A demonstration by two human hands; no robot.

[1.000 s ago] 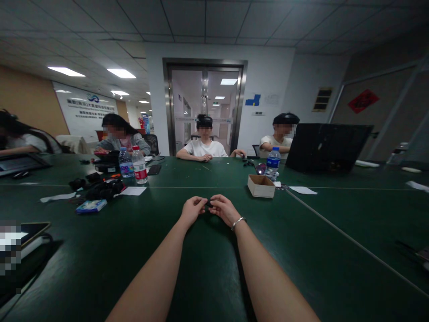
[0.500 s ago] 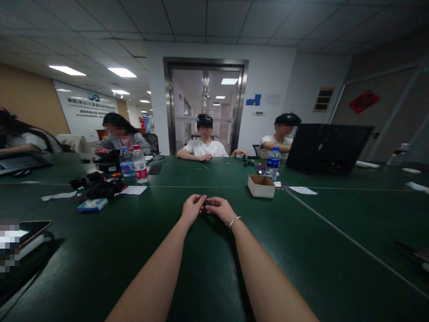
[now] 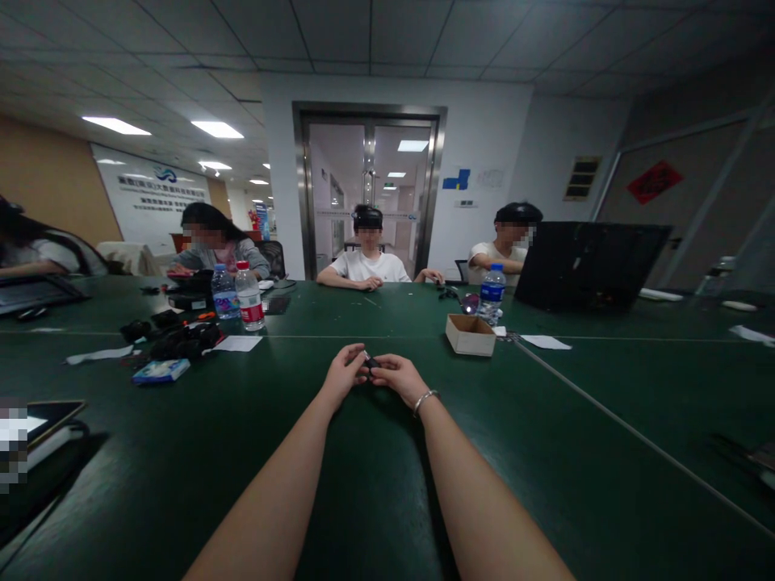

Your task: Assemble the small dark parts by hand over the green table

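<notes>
Over the green table, my two hands meet around a small black object with a silvery end [image 3: 371,364], too small to name for sure. My right hand [image 3: 396,378], with a silver bracelet at the wrist, pinches its dark body between thumb and fingers. Curled in from the other side, my left hand [image 3: 344,376] has its fingertips at the silvery end. The fingers cover part of the object.
Ahead to the right stands an open cardboard box [image 3: 471,335] near a water bottle [image 3: 491,294]. Two bottles, dark gear [image 3: 175,337] and a blue-white packet [image 3: 161,371] lie left. A tablet [image 3: 52,420] is at the left edge. Several people sit across the table.
My left fingers have spread and shifted slightly left, uncovering the silvery end of the small black object. My right hand keeps hold of it, nearly still.
</notes>
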